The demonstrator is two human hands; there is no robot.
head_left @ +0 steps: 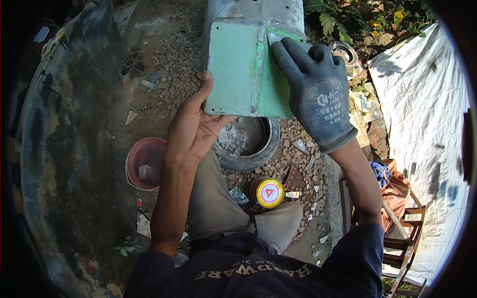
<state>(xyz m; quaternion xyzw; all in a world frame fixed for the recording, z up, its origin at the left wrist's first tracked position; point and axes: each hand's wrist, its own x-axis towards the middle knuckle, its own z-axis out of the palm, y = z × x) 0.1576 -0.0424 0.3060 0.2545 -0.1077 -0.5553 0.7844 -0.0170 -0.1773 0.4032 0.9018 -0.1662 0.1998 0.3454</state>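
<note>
A pale green painted metal panel (233,64), with a raised seam and small holes near its edges, is in front of me at the top. My left hand (194,119) is bare and closed on its lower left corner, thumb along the side edge and fingers underneath. My right hand (315,84) wears a dark grey coated work glove. Its first two fingers press on the panel right of the seam, while the other fingers curl up. A whitish patch shows by those fingertips; whatever lies under them is hidden.
Below the panel lies a tyre (248,161) with rubble inside. A pink bucket (133,166) stands at left, and a round yellow-rimmed tin (270,193) beside a small tube (292,194). A white sheet (422,104) and a wooden chair-like frame (410,233) are at right.
</note>
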